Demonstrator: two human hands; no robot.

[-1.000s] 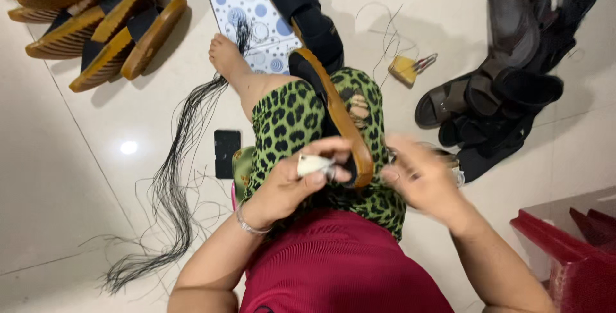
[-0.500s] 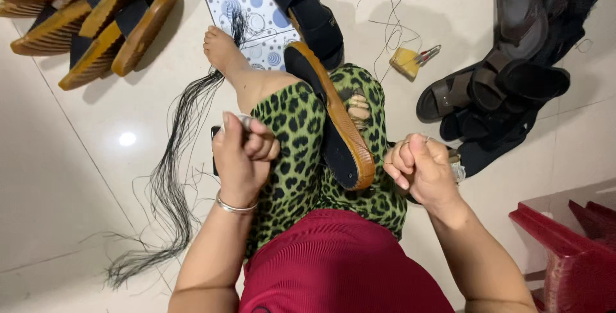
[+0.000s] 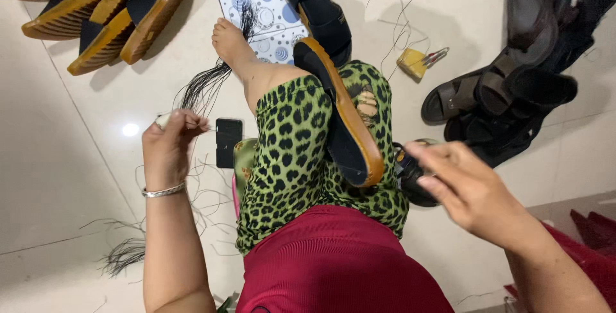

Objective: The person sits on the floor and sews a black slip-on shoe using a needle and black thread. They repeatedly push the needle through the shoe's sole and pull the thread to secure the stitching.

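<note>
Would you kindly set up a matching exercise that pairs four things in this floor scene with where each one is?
Things:
1. sandal with tan sole
2. black strands
3. yellow block
4. heap of tan soles

Places:
A. top left on the floor
B. across the leopard-print lap
C. on the floor beside the dark sandals
D. running from the left hand toward the foot

Pairs: 1-B, 2-D, 3-C, 4-A

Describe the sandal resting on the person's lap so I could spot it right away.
Find the leopard-print green trousers in the middle. The sandal lies along the thigh, sole up, between the left hand and right hand. Unlike the piled sandals on the floor, it lies alone, black-soled with a tan rim.
</note>
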